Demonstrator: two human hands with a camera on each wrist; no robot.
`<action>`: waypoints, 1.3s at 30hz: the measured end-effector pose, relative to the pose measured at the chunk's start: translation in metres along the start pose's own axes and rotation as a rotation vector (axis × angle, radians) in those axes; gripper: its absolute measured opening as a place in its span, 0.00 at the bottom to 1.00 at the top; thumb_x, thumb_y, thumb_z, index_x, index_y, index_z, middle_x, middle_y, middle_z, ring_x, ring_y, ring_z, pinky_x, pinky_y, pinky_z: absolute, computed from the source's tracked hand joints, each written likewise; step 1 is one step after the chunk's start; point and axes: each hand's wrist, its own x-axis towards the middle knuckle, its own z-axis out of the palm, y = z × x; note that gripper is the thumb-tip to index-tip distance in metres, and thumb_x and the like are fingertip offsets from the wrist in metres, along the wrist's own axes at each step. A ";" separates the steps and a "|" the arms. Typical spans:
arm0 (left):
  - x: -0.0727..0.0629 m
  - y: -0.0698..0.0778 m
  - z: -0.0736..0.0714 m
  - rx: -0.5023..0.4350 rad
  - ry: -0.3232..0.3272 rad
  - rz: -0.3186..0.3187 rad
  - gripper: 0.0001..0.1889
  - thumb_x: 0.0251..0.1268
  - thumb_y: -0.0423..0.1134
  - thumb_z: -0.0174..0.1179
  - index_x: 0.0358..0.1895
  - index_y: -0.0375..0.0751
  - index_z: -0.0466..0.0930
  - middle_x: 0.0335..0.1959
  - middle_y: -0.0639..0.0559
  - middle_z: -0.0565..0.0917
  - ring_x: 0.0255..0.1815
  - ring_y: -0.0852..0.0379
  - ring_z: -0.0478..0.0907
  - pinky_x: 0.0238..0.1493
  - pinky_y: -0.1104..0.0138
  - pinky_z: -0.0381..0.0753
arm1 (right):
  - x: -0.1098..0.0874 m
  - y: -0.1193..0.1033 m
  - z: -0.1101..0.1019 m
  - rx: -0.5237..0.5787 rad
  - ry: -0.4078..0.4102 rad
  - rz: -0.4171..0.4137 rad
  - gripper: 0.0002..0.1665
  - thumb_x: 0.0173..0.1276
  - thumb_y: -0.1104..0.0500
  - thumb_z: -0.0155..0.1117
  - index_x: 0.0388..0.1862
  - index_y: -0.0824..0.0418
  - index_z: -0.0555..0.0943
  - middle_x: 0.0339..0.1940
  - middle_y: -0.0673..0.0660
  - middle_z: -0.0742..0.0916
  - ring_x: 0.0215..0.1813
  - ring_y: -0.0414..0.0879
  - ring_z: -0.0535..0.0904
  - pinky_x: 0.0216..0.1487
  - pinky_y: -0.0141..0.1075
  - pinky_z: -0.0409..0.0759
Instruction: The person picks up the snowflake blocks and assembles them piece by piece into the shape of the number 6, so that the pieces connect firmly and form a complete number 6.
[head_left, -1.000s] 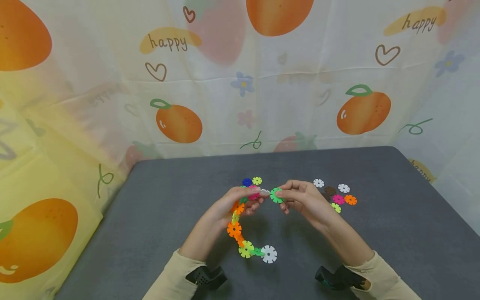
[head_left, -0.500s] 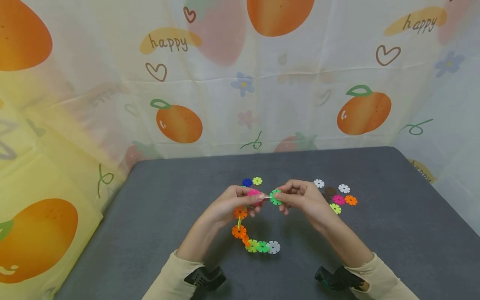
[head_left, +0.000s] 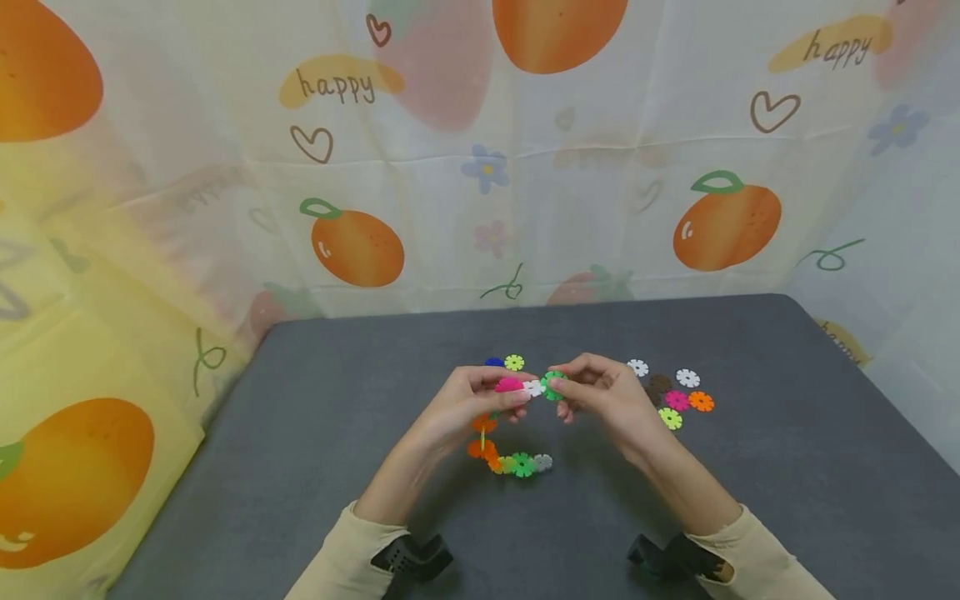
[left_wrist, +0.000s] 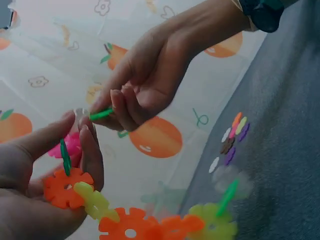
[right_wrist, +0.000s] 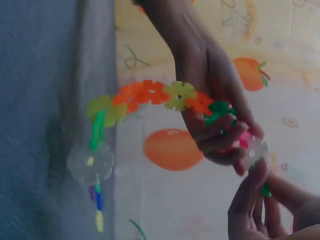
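My left hand (head_left: pixel 465 408) holds a chain of slotted plastic snowflake discs near its upper end. Its thumb and finger pinch about a pink disc (head_left: pixel 509 384) and the white disc (head_left: pixel 533 388) beside it. From that hand the rest of the chain hangs in a curve, through orange discs (head_left: pixel 483 423) and a green disc (head_left: pixel 522 465) to a pale end disc (head_left: pixel 543 462). Between thumb and fingers, my right hand (head_left: pixel 615 404) pinches another green disc (head_left: pixel 553 386). That disc's edge meets the white disc; how deeply their slots engage cannot be told.
On the grey table (head_left: pixel 360 367), a blue disc (head_left: pixel 494 362) and a yellow-green disc (head_left: pixel 514 362) lie behind the left hand. Beyond the right hand are several loose discs, among them an orange disc (head_left: pixel 701 401) and a brown disc (head_left: pixel 660 383). A printed curtain (head_left: pixel 585 200) hangs behind.
The green disc and the white disc, apart a second ago, now meet. The white disc has turned to show its face. The chain's hanging end has swung upward in the head view.
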 end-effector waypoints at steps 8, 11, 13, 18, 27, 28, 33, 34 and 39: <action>-0.022 0.024 0.007 0.090 0.010 0.247 0.16 0.58 0.36 0.69 0.51 0.40 0.83 0.46 0.43 0.86 0.36 0.50 0.87 0.44 0.60 0.88 | -0.012 -0.027 -0.011 -0.111 -0.071 -0.281 0.10 0.65 0.67 0.66 0.45 0.69 0.82 0.37 0.54 0.89 0.35 0.51 0.87 0.47 0.40 0.87; -0.029 0.032 0.010 0.096 -0.002 0.318 0.15 0.58 0.32 0.68 0.49 0.37 0.82 0.51 0.40 0.85 0.36 0.53 0.88 0.43 0.59 0.88 | -0.014 -0.031 -0.013 -0.086 -0.095 -0.312 0.08 0.65 0.69 0.65 0.43 0.66 0.82 0.39 0.52 0.88 0.38 0.51 0.87 0.49 0.40 0.87; -0.032 0.035 0.011 0.099 0.001 0.343 0.14 0.58 0.31 0.68 0.48 0.36 0.82 0.51 0.40 0.84 0.36 0.55 0.88 0.42 0.59 0.88 | -0.014 -0.032 -0.013 -0.067 -0.114 -0.319 0.08 0.64 0.70 0.65 0.42 0.65 0.82 0.40 0.52 0.87 0.38 0.51 0.87 0.49 0.41 0.87; -0.037 0.039 0.012 0.115 0.009 0.333 0.12 0.59 0.31 0.67 0.47 0.37 0.82 0.51 0.42 0.85 0.40 0.54 0.88 0.42 0.60 0.88 | -0.013 -0.033 -0.011 -0.056 -0.138 -0.338 0.08 0.64 0.71 0.65 0.42 0.67 0.82 0.38 0.53 0.87 0.37 0.50 0.87 0.48 0.43 0.87; -0.036 0.037 0.012 0.150 -0.002 0.332 0.13 0.59 0.31 0.68 0.47 0.38 0.82 0.51 0.42 0.85 0.39 0.55 0.87 0.42 0.61 0.88 | -0.013 -0.030 -0.010 -0.056 -0.149 -0.358 0.08 0.63 0.72 0.65 0.40 0.64 0.82 0.37 0.53 0.86 0.37 0.50 0.87 0.47 0.42 0.87; -0.036 0.037 0.011 0.153 -0.007 0.335 0.13 0.59 0.31 0.68 0.47 0.38 0.82 0.51 0.42 0.85 0.39 0.55 0.87 0.42 0.61 0.88 | -0.013 -0.030 -0.010 -0.058 -0.154 -0.368 0.08 0.63 0.72 0.65 0.41 0.64 0.82 0.37 0.53 0.86 0.36 0.49 0.87 0.47 0.41 0.87; -0.037 0.038 0.009 0.162 -0.036 0.347 0.13 0.59 0.29 0.67 0.48 0.37 0.82 0.51 0.41 0.84 0.39 0.55 0.86 0.42 0.61 0.88 | -0.013 -0.029 -0.010 -0.068 -0.156 -0.372 0.09 0.63 0.72 0.65 0.41 0.63 0.82 0.37 0.53 0.86 0.37 0.49 0.87 0.47 0.40 0.87; -0.037 0.038 0.009 0.165 -0.040 0.346 0.13 0.59 0.29 0.67 0.48 0.37 0.82 0.51 0.41 0.84 0.39 0.55 0.86 0.42 0.60 0.88 | -0.013 -0.030 -0.009 -0.069 -0.154 -0.367 0.09 0.63 0.72 0.65 0.41 0.63 0.82 0.38 0.53 0.86 0.37 0.48 0.87 0.47 0.40 0.87; -0.037 0.039 0.009 0.196 -0.048 0.347 0.14 0.59 0.30 0.67 0.49 0.36 0.82 0.52 0.40 0.84 0.38 0.56 0.86 0.41 0.59 0.88 | -0.015 -0.031 -0.007 -0.086 -0.156 -0.359 0.10 0.62 0.72 0.66 0.41 0.63 0.82 0.38 0.53 0.86 0.37 0.49 0.87 0.47 0.40 0.87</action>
